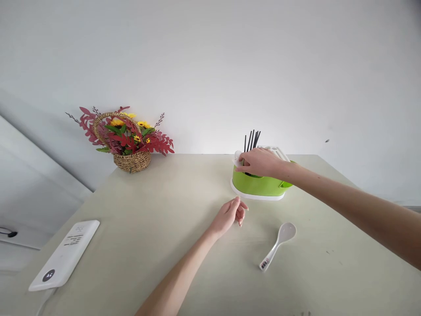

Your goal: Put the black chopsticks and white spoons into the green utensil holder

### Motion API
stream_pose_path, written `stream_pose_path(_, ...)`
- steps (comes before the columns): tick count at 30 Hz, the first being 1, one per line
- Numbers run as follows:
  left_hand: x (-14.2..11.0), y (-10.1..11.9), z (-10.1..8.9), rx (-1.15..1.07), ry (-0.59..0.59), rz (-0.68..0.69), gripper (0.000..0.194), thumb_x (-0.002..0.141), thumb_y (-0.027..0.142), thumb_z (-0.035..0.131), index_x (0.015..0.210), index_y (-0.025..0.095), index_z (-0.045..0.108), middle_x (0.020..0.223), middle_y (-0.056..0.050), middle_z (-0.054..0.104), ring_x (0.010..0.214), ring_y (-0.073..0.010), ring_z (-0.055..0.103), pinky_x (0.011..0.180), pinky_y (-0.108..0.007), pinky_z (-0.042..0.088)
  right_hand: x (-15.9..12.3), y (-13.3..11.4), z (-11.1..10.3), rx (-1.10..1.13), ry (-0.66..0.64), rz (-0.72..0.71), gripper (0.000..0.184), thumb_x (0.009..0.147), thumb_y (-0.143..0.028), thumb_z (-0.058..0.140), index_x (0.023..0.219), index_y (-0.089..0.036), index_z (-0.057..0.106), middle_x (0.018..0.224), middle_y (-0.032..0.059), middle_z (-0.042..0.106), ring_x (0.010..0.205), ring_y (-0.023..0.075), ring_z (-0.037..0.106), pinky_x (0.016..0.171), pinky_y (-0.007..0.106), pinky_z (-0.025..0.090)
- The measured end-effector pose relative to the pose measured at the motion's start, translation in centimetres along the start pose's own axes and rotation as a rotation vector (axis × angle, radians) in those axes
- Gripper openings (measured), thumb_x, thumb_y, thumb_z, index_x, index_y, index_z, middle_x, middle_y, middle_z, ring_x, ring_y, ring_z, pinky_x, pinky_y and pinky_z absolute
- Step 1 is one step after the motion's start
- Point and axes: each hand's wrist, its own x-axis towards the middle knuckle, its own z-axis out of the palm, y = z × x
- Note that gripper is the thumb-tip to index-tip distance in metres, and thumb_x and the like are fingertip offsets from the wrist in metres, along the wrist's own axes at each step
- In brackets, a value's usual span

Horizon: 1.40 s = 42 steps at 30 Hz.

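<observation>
My right hand (pixel 263 162) reaches over a lime-green utensil holder (pixel 259 186) with a white base. Its fingers are curled at the holder's left end, around several thin black sticks (pixel 251 139) that look like chopsticks; what they grip, if anything, is hidden. A small pale rounded piece (pixel 237 155) shows just beside the fingertips. In front of the holder, my left hand (pixel 229 216) rests low over the table, fingers loosely bent and apart, holding nothing. A white spoon (pixel 279 243) lies on the table to its right, bowl pointing away from me.
At the back left stands a wicker basket (pixel 132 161) of red leaves and yellow flowers. A white flat device (pixel 66 254) with a cable lies near the left edge of the pale table (pixel 158 210). A plain wall (pixel 210 74) rises behind the table.
</observation>
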Motion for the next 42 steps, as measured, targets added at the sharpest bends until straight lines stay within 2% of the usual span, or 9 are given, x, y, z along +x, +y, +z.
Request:
stream_pose_path(4, -0.1, 0.3, 0.2, 0.009, 0.001, 0.000, 0.066, 0.091, 0.080, 0.049, 0.089, 0.016, 0.062, 0.066, 0.003, 0.054, 0.053, -0.0111, 0.049, 0.057, -0.028, 0.043, -2.1, -0.2, -0.1, 0.034, 0.199, -0.010, 0.025, 0.101, -0.044, 0.054, 0.106, -0.024, 0.069, 0.090, 0.0031, 0.077, 0.083, 0.0248, 0.069, 0.077, 0.037, 0.044)
stream_pose_path(7, -0.2, 0.6, 0.3, 0.010, 0.010, -0.005, 0.062, 0.092, 0.077, 0.052, 0.089, 0.016, 0.062, 0.066, 0.003, 0.054, 0.054, -0.0113, 0.049, 0.057, -0.028, 0.043, -4.3, -0.4, 0.3, 0.063, 0.378, -0.129, 0.023, 0.104, -0.037, 0.052, 0.110, -0.022, 0.068, 0.097, 0.0040, 0.077, 0.085, 0.0227, 0.069, 0.082, 0.037, 0.046)
stream_pose_path(11, -0.2, 0.6, 0.3, 0.009, 0.010, 0.003, 0.060, 0.093, 0.075, 0.052, 0.089, 0.016, 0.062, 0.066, 0.003, 0.053, 0.055, -0.0116, 0.049, 0.057, -0.028, 0.044, -7.9, -0.6, 1.3, 0.028, 0.476, -0.505, 0.026, 0.107, -0.024, 0.043, 0.105, -0.020, 0.068, 0.095, 0.0057, 0.075, 0.083, 0.0182, 0.068, 0.071, 0.031, 0.043)
stream_pose_path(14, -0.2, 0.4, 0.2, 0.015, -0.002, 0.023, 0.058, 0.095, 0.073, 0.051, 0.091, 0.016, 0.063, 0.067, 0.002, 0.053, 0.055, -0.0116, 0.048, 0.057, -0.028, 0.044, -10.3, -0.4, 2.4, -0.007, 0.472, -0.600, 0.030, 0.108, -0.022, 0.039, 0.102, -0.020, 0.069, 0.086, 0.0027, 0.072, 0.065, 0.0129, 0.060, 0.058, 0.029, 0.033)
stream_pose_path(17, -0.2, 0.4, 0.2, 0.032, -0.006, 0.026, 0.058, 0.096, 0.072, 0.049, 0.093, 0.016, 0.063, 0.068, 0.002, 0.054, 0.056, -0.0114, 0.049, 0.058, -0.027, 0.044, -12.0, 0.3, 3.7, -0.006, 0.379, -0.542, 0.029, 0.108, -0.022, 0.040, 0.103, -0.021, 0.068, 0.079, 0.0009, 0.069, 0.056, 0.0114, 0.054, 0.054, 0.030, 0.027)
stream_pose_path(20, -0.3, 0.5, 0.3, 0.051, 0.008, 0.008, 0.059, 0.096, 0.073, 0.049, 0.093, 0.016, 0.063, 0.069, 0.002, 0.054, 0.056, -0.0114, 0.049, 0.058, -0.027, 0.044, -13.1, 1.7, 5.3, -0.008, 0.275, -0.450, 0.028, 0.108, -0.024, 0.040, 0.106, -0.022, 0.068, 0.079, 0.0011, 0.070, 0.057, 0.0126, 0.057, 0.054, 0.030, 0.027)
stream_pose_path(28, -0.4, 0.6, 0.3, 0.074, 0.016, -0.003, 0.056, 0.095, 0.072, 0.051, 0.093, 0.016, 0.061, 0.072, 0.002, 0.055, 0.057, -0.0113, 0.051, 0.061, -0.027, 0.045, -16.2, 5.6, 9.4, 0.121, 0.153, -0.219, 0.032, 0.109, -0.038, 0.036, 0.122, -0.027, 0.064, 0.114, 0.0043, 0.073, 0.067, 0.0152, 0.068, 0.062, 0.032, 0.045)
stream_pose_path(35, -0.4, 0.8, 0.4, 0.098, 0.026, -0.007, 0.058, 0.094, 0.073, 0.051, 0.093, 0.016, 0.062, 0.073, 0.001, 0.055, 0.058, -0.0117, 0.052, 0.061, -0.028, 0.046, -18.1, 5.9, 11.0, 0.363, -0.073, 0.008, 0.053, 0.105, -0.063, 0.032, 0.140, -0.033, 0.056, 0.132, 0.0093, 0.066, 0.085, 0.0259, 0.074, 0.082, 0.047, 0.057)
stream_pose_path(42, -0.4, 0.9, 0.4, 0.111, 0.040, -0.013, 0.059, 0.094, 0.074, 0.051, 0.093, 0.016, 0.062, 0.072, 0.002, 0.056, 0.057, -0.0112, 0.052, 0.061, -0.029, 0.046, -18.5, 6.3, 11.8, 0.644, -0.210, 0.094, 0.055, 0.101, -0.068, 0.041, 0.138, -0.032, 0.059, 0.129, 0.0089, 0.068, 0.103, 0.0263, 0.072, 0.085, 0.039, 0.059)
